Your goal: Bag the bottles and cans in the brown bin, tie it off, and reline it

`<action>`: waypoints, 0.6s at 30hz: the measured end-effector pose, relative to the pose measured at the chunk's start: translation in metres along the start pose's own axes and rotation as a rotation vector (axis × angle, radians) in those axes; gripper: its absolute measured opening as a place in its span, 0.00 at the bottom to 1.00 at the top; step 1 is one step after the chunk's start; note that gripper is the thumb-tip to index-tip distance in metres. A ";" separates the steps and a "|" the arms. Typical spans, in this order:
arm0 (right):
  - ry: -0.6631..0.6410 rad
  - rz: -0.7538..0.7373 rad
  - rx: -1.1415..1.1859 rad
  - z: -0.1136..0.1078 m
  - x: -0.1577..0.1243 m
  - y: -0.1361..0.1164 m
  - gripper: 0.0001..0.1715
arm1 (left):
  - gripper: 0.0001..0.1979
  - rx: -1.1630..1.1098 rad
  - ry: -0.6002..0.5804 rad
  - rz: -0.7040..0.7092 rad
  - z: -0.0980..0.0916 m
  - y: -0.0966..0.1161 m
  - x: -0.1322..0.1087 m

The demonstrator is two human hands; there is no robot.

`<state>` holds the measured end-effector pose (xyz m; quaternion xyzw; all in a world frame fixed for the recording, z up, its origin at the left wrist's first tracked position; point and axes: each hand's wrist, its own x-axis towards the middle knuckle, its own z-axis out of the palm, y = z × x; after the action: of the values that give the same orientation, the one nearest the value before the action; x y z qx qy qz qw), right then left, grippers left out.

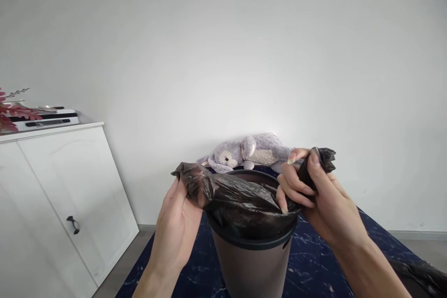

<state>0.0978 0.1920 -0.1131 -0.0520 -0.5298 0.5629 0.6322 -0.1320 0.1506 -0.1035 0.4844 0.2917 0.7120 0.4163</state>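
A thin black garbage bag (pixel 244 195) hangs into a brownish-grey trash can (pixel 249 265) with a dark rim. At the can's left side, my left hand (pixel 181 219) holds one edge of the bag. Its fingers are under the plastic and show faintly through it. To the right, my right hand (pixel 317 191) is closed round a bunched part of the bag, and a twisted end sticks up past the thumb. Between both hands the plastic stretches across the near part of the can's mouth. The can's bottom is out of view.
The can stands on a dark blue marble-patterned table (pixel 314 260). Behind it a lilac plush toy (pixel 244 151) lies against the white wall. More black plastic (pixel 419 274) lies at the lower right. A white cabinet (pixel 70 205) stands left, with red artificial leaves (pixel 17 114) above it.
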 end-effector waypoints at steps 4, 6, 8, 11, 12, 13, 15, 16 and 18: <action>-0.064 0.003 -0.145 0.003 -0.008 0.004 0.19 | 0.17 -0.053 -0.039 -0.006 0.002 0.001 -0.002; -0.053 0.024 -0.303 0.004 -0.012 0.005 0.20 | 0.19 -0.093 -0.088 -0.006 0.005 0.003 -0.003; -0.022 0.035 -0.481 0.006 -0.015 0.004 0.22 | 0.20 -0.127 -0.135 0.008 0.009 0.005 -0.004; -0.006 0.027 -0.677 0.010 -0.016 0.001 0.25 | 0.22 -0.150 -0.173 0.035 0.014 0.007 -0.007; -0.013 0.028 -0.721 0.011 -0.016 0.000 0.25 | 0.23 -0.149 -0.171 0.035 0.015 0.008 -0.008; -0.026 0.035 -0.765 0.012 -0.015 -0.002 0.25 | 0.23 -0.145 -0.163 0.029 0.016 0.008 -0.008; -0.092 0.052 -0.850 0.014 -0.015 -0.004 0.23 | 0.23 -0.141 -0.131 0.012 0.017 0.009 -0.009; -0.144 0.056 -0.892 0.015 -0.015 -0.005 0.23 | 0.22 -0.142 -0.112 0.001 0.017 0.010 -0.009; -0.253 0.049 -0.989 0.017 -0.015 -0.006 0.21 | 0.21 -0.151 -0.078 -0.001 0.017 0.010 -0.009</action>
<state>0.0923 0.1695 -0.1115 -0.2888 -0.8039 0.2616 0.4493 -0.1182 0.1382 -0.0929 0.4789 0.2208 0.7123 0.4631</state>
